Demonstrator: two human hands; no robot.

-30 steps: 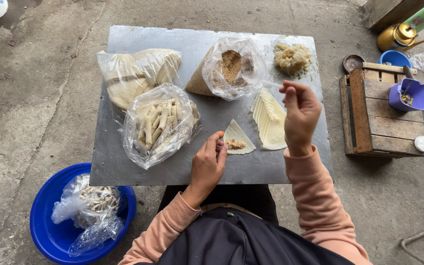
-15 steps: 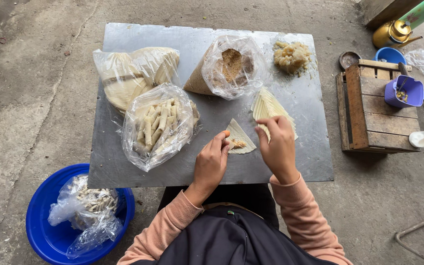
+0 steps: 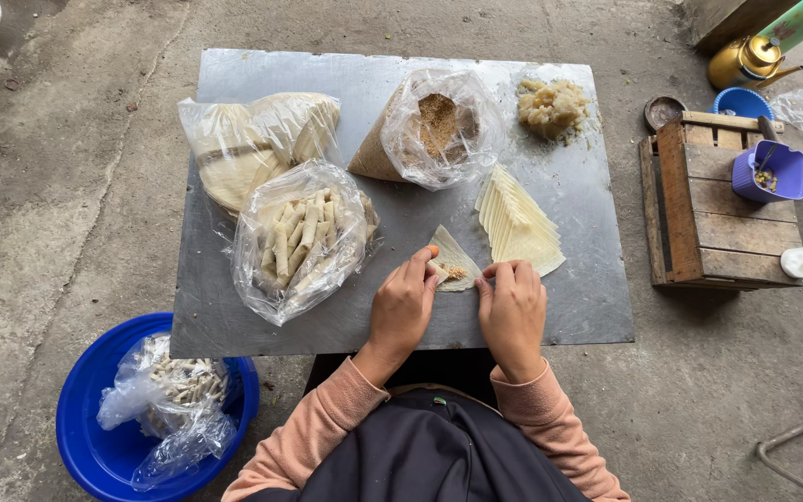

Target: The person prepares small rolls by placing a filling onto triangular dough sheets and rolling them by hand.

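A pale triangular pastry wrapper with a spoonful of brown filling lies on the grey metal sheet. My left hand pinches its left edge. My right hand holds its right corner with the fingertips. Just behind my right hand is a fanned stack of cut wrappers. Further back stands an open plastic bag of brown crumbly filling, and a heap of pale yellow mash sits on the sheet.
A plastic bag of finished rolls and a bag of round wrappers lie at left. A blue basin with bagged rolls sits on the concrete floor. At right: a wooden crate, purple cup, brass kettle.
My right hand came down from above the wrapper stack to the wrapper and now grips its right corner. My left hand has stayed on the wrapper.
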